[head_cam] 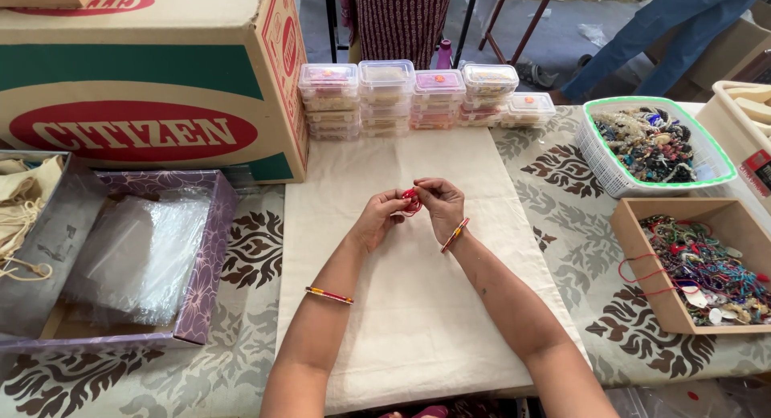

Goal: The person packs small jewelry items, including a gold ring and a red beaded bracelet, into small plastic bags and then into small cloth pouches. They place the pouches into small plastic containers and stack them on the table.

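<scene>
My left hand [379, 217] and my right hand [440, 205] meet above the middle of a cream cloth [418, 305]. Both pinch a small red thread piece [411, 199] between their fingertips; red loops hang just below it. Each wrist wears a thin red and yellow bangle. Most of the red piece is hidden by my fingers.
Stacks of small clear plastic boxes [418, 97] line the cloth's far edge. A big cardboard carton [152, 81] stands at the left, a purple box with plastic bags [136, 257] before it. At the right are a white basket of beaded pieces [654, 145] and a brown box of threads [699, 265]. A person's legs [658, 32] stand behind the table.
</scene>
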